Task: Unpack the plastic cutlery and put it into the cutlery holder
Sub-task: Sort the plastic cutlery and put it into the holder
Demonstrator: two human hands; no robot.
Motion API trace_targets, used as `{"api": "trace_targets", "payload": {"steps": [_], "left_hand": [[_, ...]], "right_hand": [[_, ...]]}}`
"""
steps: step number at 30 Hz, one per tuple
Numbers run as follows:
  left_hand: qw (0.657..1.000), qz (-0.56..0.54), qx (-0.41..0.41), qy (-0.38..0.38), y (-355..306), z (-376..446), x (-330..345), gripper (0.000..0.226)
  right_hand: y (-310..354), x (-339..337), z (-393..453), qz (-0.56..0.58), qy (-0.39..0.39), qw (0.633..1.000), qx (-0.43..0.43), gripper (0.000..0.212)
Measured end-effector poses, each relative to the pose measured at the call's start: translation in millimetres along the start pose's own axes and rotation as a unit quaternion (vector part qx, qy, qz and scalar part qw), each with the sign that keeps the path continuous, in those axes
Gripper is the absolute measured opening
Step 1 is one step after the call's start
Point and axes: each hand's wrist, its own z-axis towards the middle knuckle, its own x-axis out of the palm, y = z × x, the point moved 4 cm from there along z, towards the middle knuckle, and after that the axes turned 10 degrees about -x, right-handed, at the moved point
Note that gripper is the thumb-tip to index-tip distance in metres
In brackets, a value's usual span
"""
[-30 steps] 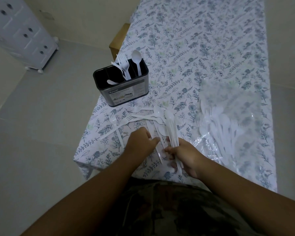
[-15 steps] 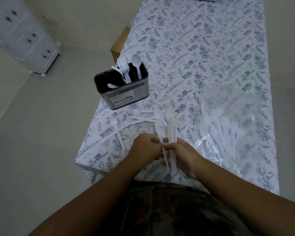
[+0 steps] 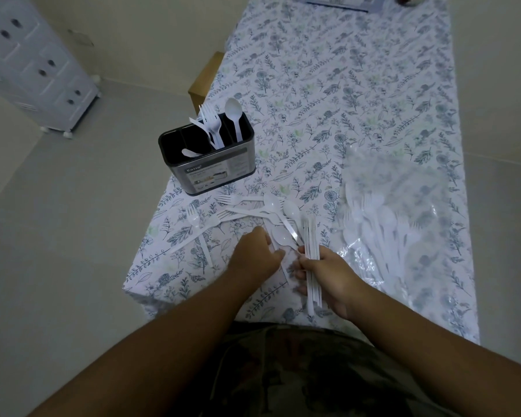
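A black and steel cutlery holder (image 3: 220,173) stands near the table's left edge, with white forks (image 3: 211,124) and a white spoon (image 3: 234,115) sticking out of it. Loose white forks and spoons (image 3: 253,207) lie scattered just in front of it. My right hand (image 3: 331,279) grips a bundle of white cutlery (image 3: 310,236), handles toward me. Just to its left, my left hand (image 3: 254,255) curls its fingers on a loose spoon (image 3: 283,237) lying on the cloth. A clear plastic bag (image 3: 403,188) with more white cutlery lies to the right.
The table wears a floral cloth (image 3: 358,94) and its near left corner is just left of my hands. A wooden chair (image 3: 205,76) stands at the left edge behind the holder. A white cabinet (image 3: 36,67) stands on the floor at far left.
My hands were together over the bundle; now the left hand has drawn slightly left onto a loose spoon. The right hand keeps holding the bundle.
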Motion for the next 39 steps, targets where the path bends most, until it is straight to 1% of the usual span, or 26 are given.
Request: {"api": "trace_targets", "payload": {"steps": [4,6,11,16,18,20,22,24,26,28,30,34,37,39], "left_hand": [[1.0,0.021,-0.013,0.011,11.6,-3.2,-3.7,0.02],[0.999,0.039,-0.023,0.016,24.4,-4.9,-10.6,0.017],[0.996,0.058,-0.061,0.011,59.8,-13.9,-23.6,0.029],[0.998,-0.011,-0.062,-0.007,70.7,-27.9,-28.5,0.018],[0.996,-0.066,-0.064,-0.006,67.6,-32.2,-27.1,0.011],[0.994,-0.1,-0.04,-0.008,59.6,-37.7,-25.9,0.017],[0.995,-0.102,-0.003,-0.006,48.2,-43.8,-25.8,0.021],[0.994,-0.102,0.04,-0.003,37.8,-49.6,-26.9,0.019],[0.993,-0.092,0.076,-0.013,32.9,-53.5,-29.0,0.019],[0.991,-0.099,0.09,-0.011,32.6,-56.1,-30.4,0.023],[0.989,-0.112,0.092,-0.021,32.7,-58.0,-32.3,0.026],[0.969,-0.243,0.028,-0.04,38.8,-57.8,-35.1,0.031],[0.964,-0.262,0.022,-0.048,39.6,-54.0,-39.8,0.03],[0.964,-0.259,0.022,-0.054,37.2,-53.8,-46.2,0.023]], "right_hand": [[2.0,-1.6,0.6,-0.005,0.002,1.0,0.001,0.016],[1.3,-0.2,2.4,-0.009,0.005,1.0,0.011,0.017],[-4.9,12.5,5.3,-0.019,0.033,0.999,0.038,0.025],[-4.1,31.7,8.3,-0.039,0.07,0.996,0.041,0.027],[-1.7,39.8,7.9,-0.054,0.082,0.995,0.031,0.028],[0.9,47.0,7.4,-0.068,0.091,0.994,0.013,0.026],[3.6,53.6,6.7,-0.081,0.099,0.992,-0.014,0.016],[5.6,58.6,6.3,-0.104,0.103,0.988,-0.045,0.007],[4.8,61.8,7.5,-0.113,0.105,0.986,-0.063,0.009],[6.3,62.2,6.9,-0.129,0.107,0.982,-0.085,0.016],[7.0,61.0,6.9,-0.136,0.102,0.98,-0.106,0.018],[10.7,63.6,6.8,-0.138,0.109,0.972,-0.156,0.019],[18.0,67.9,6.1,-0.182,0.107,0.954,-0.214,0.019],[26.4,76.2,3.0,-0.216,0.113,0.934,-0.26,0.017]]}}
